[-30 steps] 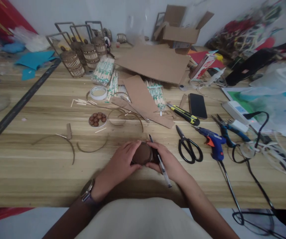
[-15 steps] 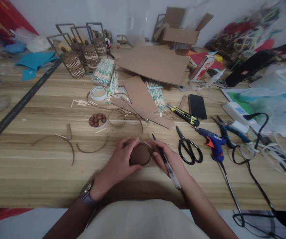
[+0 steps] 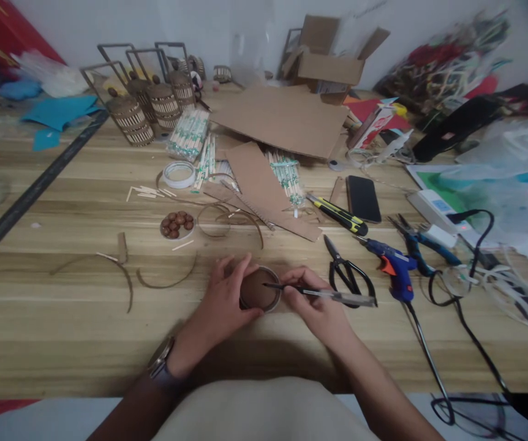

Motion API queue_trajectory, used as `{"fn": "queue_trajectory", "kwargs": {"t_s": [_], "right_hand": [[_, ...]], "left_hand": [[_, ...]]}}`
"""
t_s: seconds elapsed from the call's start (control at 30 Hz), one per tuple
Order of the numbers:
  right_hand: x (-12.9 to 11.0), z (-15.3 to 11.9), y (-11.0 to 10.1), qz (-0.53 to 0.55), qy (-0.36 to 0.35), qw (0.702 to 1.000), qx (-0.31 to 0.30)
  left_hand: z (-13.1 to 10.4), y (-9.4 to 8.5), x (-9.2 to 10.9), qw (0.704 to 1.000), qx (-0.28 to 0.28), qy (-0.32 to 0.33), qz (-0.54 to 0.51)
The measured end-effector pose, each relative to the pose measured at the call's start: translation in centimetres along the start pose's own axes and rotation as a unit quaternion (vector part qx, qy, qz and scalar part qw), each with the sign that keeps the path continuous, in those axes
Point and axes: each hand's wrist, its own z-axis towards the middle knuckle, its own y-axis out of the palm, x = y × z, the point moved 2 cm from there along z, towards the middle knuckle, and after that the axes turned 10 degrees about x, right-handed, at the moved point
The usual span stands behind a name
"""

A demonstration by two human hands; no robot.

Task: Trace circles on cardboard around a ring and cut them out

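Note:
My left hand (image 3: 230, 291) curves around the left side of a round brown ring (image 3: 277, 300), thumb at its near edge and fingers at the far edge. Brown card shows inside the ring. In my right hand (image 3: 312, 303) is a pen (image 3: 337, 295), pinched between thumb and fingers, its dark tip over the inside of the ring. Whether the tip touches the card I cannot tell. Black-handled scissors (image 3: 351, 278) lie just right of my right hand, partly behind the pen. Curved brown strips (image 3: 167, 285) lie left of my left hand.
A dish of brown balls (image 3: 176, 225), a tape roll (image 3: 179, 175) and cardboard (image 3: 286, 119) lie beyond my hands. To the right are a utility knife (image 3: 337, 214), a phone (image 3: 363, 199), a blue glue gun (image 3: 397, 266) with its cable, and pliers (image 3: 422, 245). Small lidded containers (image 3: 130, 119) stand back left.
The pen has turned from lying back along my right hand to pointing left, its tip now over the ring's inside. My right fingers have closed into a pinch. The left hand stays at the ring.

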Motion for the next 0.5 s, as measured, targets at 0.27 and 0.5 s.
{"fn": "queue_trajectory", "kwargs": {"t_s": [0.27, 0.5], "right_hand": [[0.4, 1.6, 2.6, 0.007, 0.020, 0.998, -0.051], [0.1, 2.3, 3.5, 0.002, -0.007, 0.996, -0.087]], "left_hand": [[-0.1, 0.5, -0.7, 1.000, 0.017, 0.009, -0.013], [-0.2, 0.8, -0.6, 1.000, 0.023, -0.004, -0.012]]}}
